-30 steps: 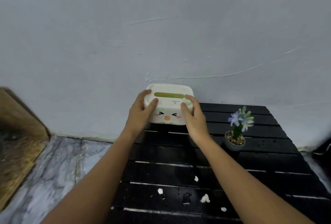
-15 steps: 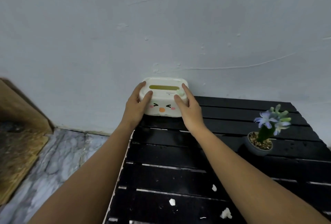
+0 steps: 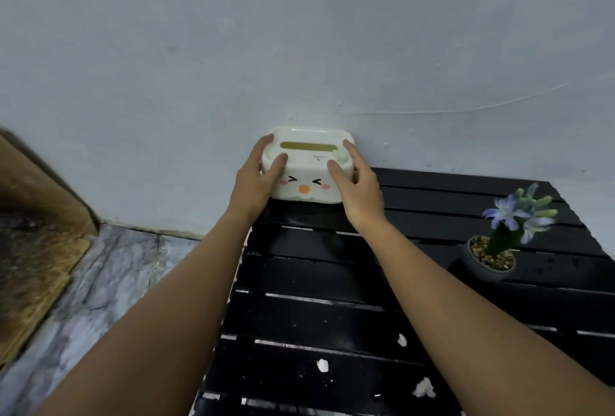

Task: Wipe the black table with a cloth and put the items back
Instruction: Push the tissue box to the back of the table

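A white tissue box (image 3: 306,166) with a cartoon face and a yellow-green slot on top is at the far left corner of the black slatted table (image 3: 332,282), close to the wall. My left hand (image 3: 254,182) grips its left end and my right hand (image 3: 357,187) grips its right end, thumbs lying on the lid. Whether the box rests on the slats or hangs just above them I cannot tell. A small grey pot with a blue-flowered plant (image 3: 499,242) stands at the right side of the table. No cloth is in view.
Several white crumbs (image 3: 322,365) and small specks lie on the near slats. A pale wall runs right behind the table. To the left lies a marbled floor (image 3: 100,282) and a brown wooden piece (image 3: 33,232).
Both hands have carried the tissue box to the left along the wall, from behind the table's middle to its far left corner. The view has swung left, so the plant now sits further right.
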